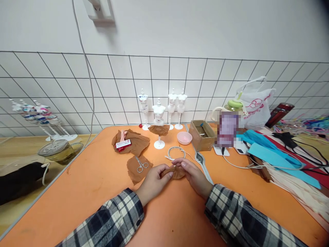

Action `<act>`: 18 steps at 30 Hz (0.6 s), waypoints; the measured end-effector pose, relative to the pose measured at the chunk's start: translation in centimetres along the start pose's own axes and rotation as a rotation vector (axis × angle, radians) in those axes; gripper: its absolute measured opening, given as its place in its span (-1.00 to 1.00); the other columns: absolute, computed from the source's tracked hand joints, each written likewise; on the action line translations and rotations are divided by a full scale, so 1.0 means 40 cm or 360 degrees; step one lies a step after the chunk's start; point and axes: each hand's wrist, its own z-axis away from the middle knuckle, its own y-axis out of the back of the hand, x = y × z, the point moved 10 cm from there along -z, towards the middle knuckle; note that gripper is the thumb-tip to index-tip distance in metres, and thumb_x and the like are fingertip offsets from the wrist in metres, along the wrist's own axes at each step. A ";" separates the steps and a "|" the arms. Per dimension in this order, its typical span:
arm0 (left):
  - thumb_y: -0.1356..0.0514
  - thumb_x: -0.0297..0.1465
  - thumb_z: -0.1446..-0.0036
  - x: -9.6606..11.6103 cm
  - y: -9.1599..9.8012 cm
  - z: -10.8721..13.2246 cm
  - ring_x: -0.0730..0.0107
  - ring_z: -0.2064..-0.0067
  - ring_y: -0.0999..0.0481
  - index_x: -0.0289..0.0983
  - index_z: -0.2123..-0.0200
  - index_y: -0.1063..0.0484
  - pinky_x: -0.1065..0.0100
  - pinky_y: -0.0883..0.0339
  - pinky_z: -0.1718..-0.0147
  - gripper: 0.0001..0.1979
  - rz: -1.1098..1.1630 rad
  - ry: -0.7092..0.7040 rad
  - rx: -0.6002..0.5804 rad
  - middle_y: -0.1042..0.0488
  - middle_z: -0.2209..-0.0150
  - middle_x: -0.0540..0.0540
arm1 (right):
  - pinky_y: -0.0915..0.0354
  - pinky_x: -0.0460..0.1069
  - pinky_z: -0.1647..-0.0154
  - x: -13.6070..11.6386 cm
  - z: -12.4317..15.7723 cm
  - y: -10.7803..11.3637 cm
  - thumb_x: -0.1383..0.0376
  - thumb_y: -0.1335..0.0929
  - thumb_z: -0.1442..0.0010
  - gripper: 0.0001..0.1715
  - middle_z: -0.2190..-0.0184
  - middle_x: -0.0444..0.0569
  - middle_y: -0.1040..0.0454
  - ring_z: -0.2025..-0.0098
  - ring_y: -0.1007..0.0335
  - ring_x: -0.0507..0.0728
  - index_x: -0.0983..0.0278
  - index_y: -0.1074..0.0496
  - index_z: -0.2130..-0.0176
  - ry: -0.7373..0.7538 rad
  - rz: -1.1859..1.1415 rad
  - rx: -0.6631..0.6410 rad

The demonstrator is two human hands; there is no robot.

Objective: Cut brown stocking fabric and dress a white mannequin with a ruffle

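A small gathered piece of brown fabric (pixel 178 173) is between my hands, just above the orange tabletop. My left hand (pixel 157 180) pinches its left side between thumb and fingers. On the other side, my right hand (pixel 193 174) holds its upper right edge with curled fingers; whether a needle is there is too small to tell. Behind them lies a coil of pale cord (pixel 177 153). Small scissors (pixel 141 165) rest on a flat brown cloth scrap (pixel 133 173) to the left. A white mini mannequin (pixel 158 115) wears a brown gathered skirt (pixel 159 130).
Further left, a red-and-white packet (pixel 123 144) sits on brown cloth (pixel 140 142). A pink bowl (pixel 184 138) and cardboard box (pixel 202 135) stand behind my right hand. A phone (pixel 226 128), cable and blue strips (pixel 280 161) occupy the right. More mannequins (pixel 171 103) line the wall.
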 end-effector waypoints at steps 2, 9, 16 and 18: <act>-0.16 -0.26 -0.17 -0.002 -0.003 -0.001 0.40 0.41 -0.31 -0.29 0.38 -0.43 0.43 -0.15 0.41 -0.79 0.0020 0.0005 -0.0012 -0.38 0.47 0.02 | -0.30 0.06 0.03 0.002 0.000 0.002 0.06 -0.39 -0.13 -0.65 0.20 -0.02 -0.47 0.10 -0.40 0.16 0.21 -0.44 0.16 0.0005 0.0050 0.0024; -0.17 -0.24 -0.17 -0.014 -0.002 -0.003 0.42 0.44 -0.31 -0.29 0.39 -0.46 0.44 -0.13 0.46 -0.77 -0.0089 0.0024 0.0011 -0.40 0.50 0.03 | -0.35 0.02 0.18 0.020 -0.009 0.016 0.13 -0.44 -0.05 -0.73 0.35 -0.08 -0.48 0.29 -0.41 0.08 0.25 -0.45 0.29 -0.0015 0.0174 0.0133; -0.28 -0.24 -0.09 0.015 -0.011 0.005 0.22 0.15 -0.49 -0.26 0.10 -0.52 0.34 -0.29 0.19 -0.68 0.0044 -0.0007 -0.0076 -0.58 0.17 -0.11 | -0.34 0.03 0.18 -0.015 -0.007 0.027 0.15 -0.40 -0.10 -0.79 0.36 -0.08 -0.50 0.28 -0.41 0.11 0.24 -0.47 0.32 0.0098 0.0331 0.0200; -0.25 -0.24 -0.11 0.007 -0.015 0.004 0.25 0.25 -0.49 -0.29 0.22 -0.54 0.35 -0.29 0.27 -0.74 0.0049 0.0050 -0.0086 -0.58 0.28 -0.09 | -0.32 0.02 0.17 -0.031 -0.003 0.027 0.15 -0.38 -0.12 -0.80 0.33 -0.07 -0.48 0.24 -0.40 0.12 0.23 -0.47 0.32 0.0169 0.0428 0.0236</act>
